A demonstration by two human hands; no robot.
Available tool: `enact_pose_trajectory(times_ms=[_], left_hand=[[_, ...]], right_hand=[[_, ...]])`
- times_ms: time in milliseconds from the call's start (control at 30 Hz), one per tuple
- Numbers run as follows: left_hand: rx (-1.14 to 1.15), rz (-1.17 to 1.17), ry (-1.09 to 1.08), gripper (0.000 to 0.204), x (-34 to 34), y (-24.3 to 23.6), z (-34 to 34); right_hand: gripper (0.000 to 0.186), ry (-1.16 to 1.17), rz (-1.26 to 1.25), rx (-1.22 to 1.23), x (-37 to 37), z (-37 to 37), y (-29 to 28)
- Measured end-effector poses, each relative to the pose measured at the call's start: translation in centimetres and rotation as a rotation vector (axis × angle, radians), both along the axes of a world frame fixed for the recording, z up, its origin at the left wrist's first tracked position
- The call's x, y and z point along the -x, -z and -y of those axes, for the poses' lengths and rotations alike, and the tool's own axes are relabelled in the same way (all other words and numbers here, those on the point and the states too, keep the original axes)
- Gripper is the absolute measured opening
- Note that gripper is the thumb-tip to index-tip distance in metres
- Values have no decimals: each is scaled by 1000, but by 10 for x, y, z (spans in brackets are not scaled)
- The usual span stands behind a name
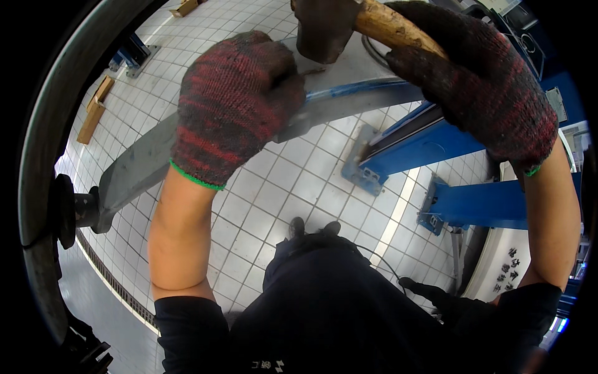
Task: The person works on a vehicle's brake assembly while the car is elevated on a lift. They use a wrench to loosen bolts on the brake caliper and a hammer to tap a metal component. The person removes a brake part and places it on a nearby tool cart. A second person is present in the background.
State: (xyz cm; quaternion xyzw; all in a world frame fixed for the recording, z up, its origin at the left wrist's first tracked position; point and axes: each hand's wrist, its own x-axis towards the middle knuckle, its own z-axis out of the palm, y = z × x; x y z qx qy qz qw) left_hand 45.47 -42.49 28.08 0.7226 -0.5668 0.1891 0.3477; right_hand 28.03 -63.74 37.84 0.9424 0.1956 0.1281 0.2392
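Observation:
My left hand (240,109), in a red and black knit glove with a green cuff, is closed at the grey lift arm (140,165); what its fingers hold is hidden, though a thin dark piece shows just right of them. My right hand (473,87), gloved alike, grips the wooden handle of a hammer (324,28). The hammer's dark steel head is at the top centre, just above and right of my left hand. Behind both hands runs a grey metal surface with a blue-streaked edge (355,92).
Blue lift posts (423,146) with bolted bases stand at the right. A round pad (65,209) ends the arm at left, near a dark curved rim (47,112). Wooden pieces (93,112) lie on white tiles (255,206). Another person's dark leg (423,293) and a cable show at lower right.

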Motion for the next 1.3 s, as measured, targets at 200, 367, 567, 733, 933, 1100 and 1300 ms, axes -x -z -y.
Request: enact_pose_trajectory(times_ms=[200,367,567,733,933,1100,1300], left_hand=[[-23,60,23,13,-5,1,0],[-27,-24,21,15,-3,3,0],[-43,-24,26,18,-5,1,0],[-54,-18,20,17,-5,0,0],[-20,-49,39,14,-3,-1,0],[-16,65,57,13,-6,0,1],[-8,-2,70,12,-5,0,1]], right_hand=[[46,469,-151,-689,-2,-25,0],[47,386,-125,-823,3,-21,6],[48,368,-184,-708,-2,-27,1],[49,383,-177,-673,-1,-18,5],[50,658,-338,-699,-17,-69,-50],[54,765,-533,-697,-24,-64,-64],[55,828,-353,-607,-20,-74,-44]])
